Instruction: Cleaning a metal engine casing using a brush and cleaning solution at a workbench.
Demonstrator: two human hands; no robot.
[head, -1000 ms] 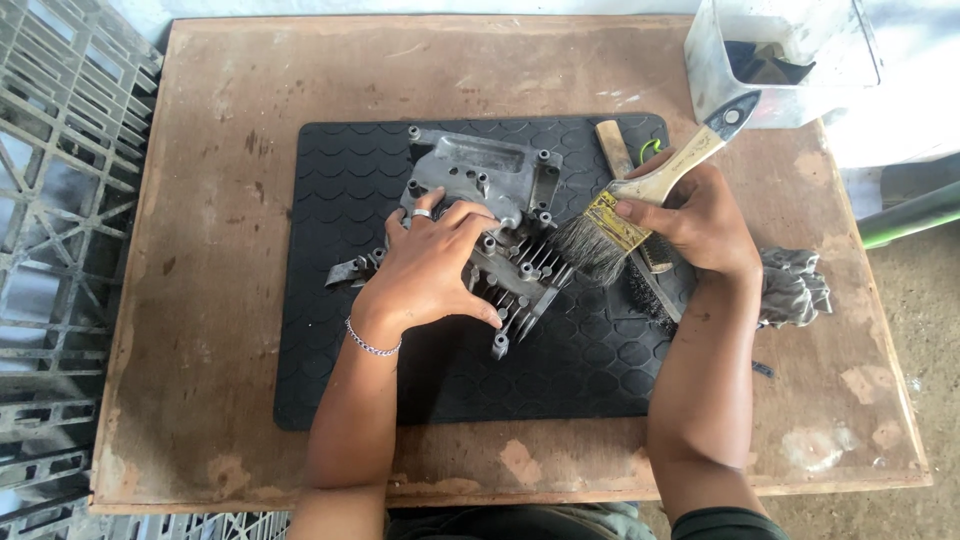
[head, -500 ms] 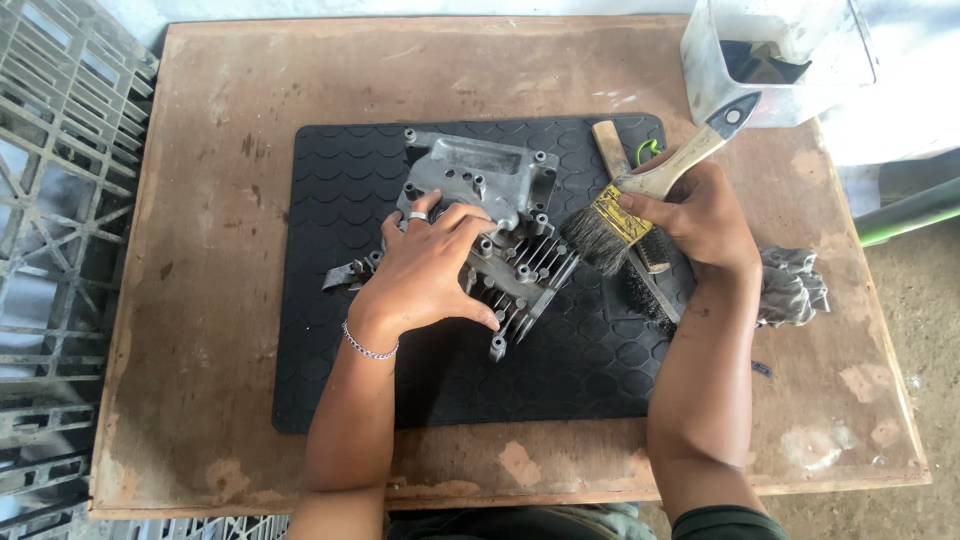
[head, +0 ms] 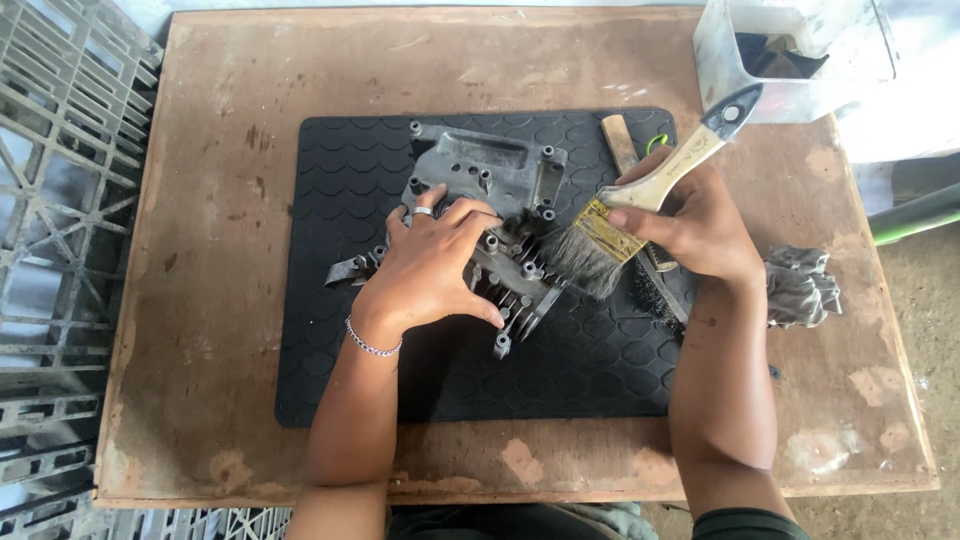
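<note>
A grey metal engine part [head: 497, 190] with fins and bolt holes lies on a black rubber mat [head: 420, 370]. My left hand [head: 435, 265] presses down on its middle, fingers spread over the fins. My right hand [head: 690, 225] grips a paintbrush [head: 640, 205] with a pale wooden handle and dark bristles. The bristles touch the right side of the part. A second wooden-handled brush [head: 625, 150] lies on the mat under my right hand, mostly hidden.
The mat sits on a worn wooden table [head: 220, 200]. A white plastic container [head: 790, 60] stands at the back right corner. A grey rag [head: 800, 285] lies to the right of my wrist. Grey plastic crates [head: 60, 200] stand at the left.
The brush has swept left along the part, and its bristles now lie closer to my left hand. My left hand has stayed on the part.
</note>
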